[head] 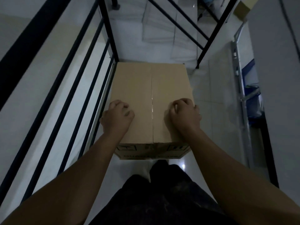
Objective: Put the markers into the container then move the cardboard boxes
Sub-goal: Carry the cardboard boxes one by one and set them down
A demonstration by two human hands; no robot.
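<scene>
1. Head view, layout: a closed cardboard box [151, 101] fills the centre of the frame. It stands on the pale tiled floor [209, 98], its left side close against a black metal rack [90, 82] that runs up the left of the frame. No markers or container show here.
2. Head view, hands: the left hand [117, 116] rests on the box top near its left edge and the right hand [184, 115] near its right edge. Both have their fingers curled under, knuckles pressing the cardboard, and neither grips anything.
3. Handling, as a judgement: the flaps lie flat with a taped centre seam, so the top looks stiff enough to bear a push. The smooth tiles should let the box slide. Its weight cannot be told. For a lift, the lower side edges or bottom corners would hold better than the smooth top.
</scene>
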